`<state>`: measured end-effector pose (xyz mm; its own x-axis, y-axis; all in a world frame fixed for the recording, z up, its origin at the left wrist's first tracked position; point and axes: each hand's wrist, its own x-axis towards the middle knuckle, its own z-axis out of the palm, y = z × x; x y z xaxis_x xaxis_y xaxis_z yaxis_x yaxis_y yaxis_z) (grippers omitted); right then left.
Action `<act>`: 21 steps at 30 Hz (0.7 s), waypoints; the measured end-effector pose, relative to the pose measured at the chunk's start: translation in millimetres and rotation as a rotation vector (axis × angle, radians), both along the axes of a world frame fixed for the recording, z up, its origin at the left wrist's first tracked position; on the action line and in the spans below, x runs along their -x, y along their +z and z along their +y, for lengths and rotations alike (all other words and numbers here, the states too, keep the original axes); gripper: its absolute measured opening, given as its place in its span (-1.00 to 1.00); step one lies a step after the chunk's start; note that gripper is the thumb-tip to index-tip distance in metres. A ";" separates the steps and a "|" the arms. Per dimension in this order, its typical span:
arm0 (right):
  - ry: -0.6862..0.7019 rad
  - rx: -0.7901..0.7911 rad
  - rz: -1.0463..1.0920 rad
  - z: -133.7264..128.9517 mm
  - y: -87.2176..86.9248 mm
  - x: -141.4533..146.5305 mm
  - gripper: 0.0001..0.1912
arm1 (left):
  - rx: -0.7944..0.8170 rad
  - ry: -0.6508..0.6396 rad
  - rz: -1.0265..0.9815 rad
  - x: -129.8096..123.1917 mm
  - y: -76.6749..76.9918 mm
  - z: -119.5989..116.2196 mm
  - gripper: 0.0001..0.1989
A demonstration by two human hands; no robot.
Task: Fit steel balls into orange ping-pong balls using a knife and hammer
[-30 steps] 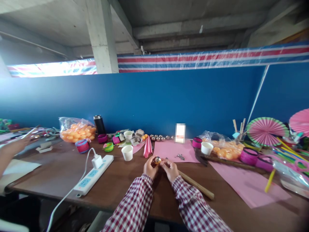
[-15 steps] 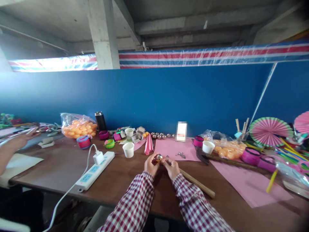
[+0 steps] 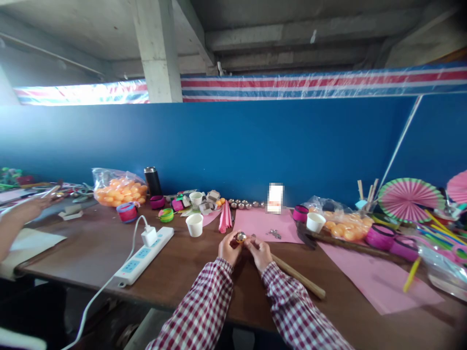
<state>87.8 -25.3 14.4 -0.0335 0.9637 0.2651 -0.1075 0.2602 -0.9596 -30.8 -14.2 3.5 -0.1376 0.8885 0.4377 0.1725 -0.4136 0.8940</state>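
Between the thumb and fingers of my left hand (image 3: 229, 249) is a small shiny metal ball (image 3: 241, 236), silvery with a golden tint. My right hand (image 3: 258, 251) is closed in a pinch just right of the ball, its fingertips close to it; whatever they hold is too small to make out. Behind my hands lies a pink sheet (image 3: 255, 223) with a little heap of small metal bits (image 3: 275, 234). A wooden handle (image 3: 301, 278) lies on the table beside my right wrist. A row of metal balls (image 3: 245, 204) runs along the sheet's far edge.
A power strip (image 3: 146, 257) with a plugged-in charger and white paper cup (image 3: 194, 225) stand left. A bag of orange balls (image 3: 120, 191) lies farther back. At right are a hammer (image 3: 308, 237), another cup (image 3: 315, 222) and a paper fan (image 3: 410, 199). Another person's hand (image 3: 31, 206) shows far left.
My hands and the metal ball stay almost where they were. The whole view has shifted very slightly; the other person's hand at far left has moved a little.
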 end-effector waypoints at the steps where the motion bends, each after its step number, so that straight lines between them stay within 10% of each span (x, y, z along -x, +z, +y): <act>1: 0.001 -0.001 -0.002 -0.3 0.7 0.1 -0.70 | -0.003 0.001 0.004 0.1 -0.3 0.2 -0.60; 21: -0.040 -0.026 -0.091 4.2 -4.8 -0.9 -0.68 | 0.042 0.034 0.014 -0.6 6.1 -3.0 -0.63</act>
<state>88.7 -21.1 9.6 -0.0204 0.9576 0.2875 -0.0091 0.2873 -0.9578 -30.2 -17.1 9.6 -0.1626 0.9009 0.4024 0.1987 -0.3696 0.9077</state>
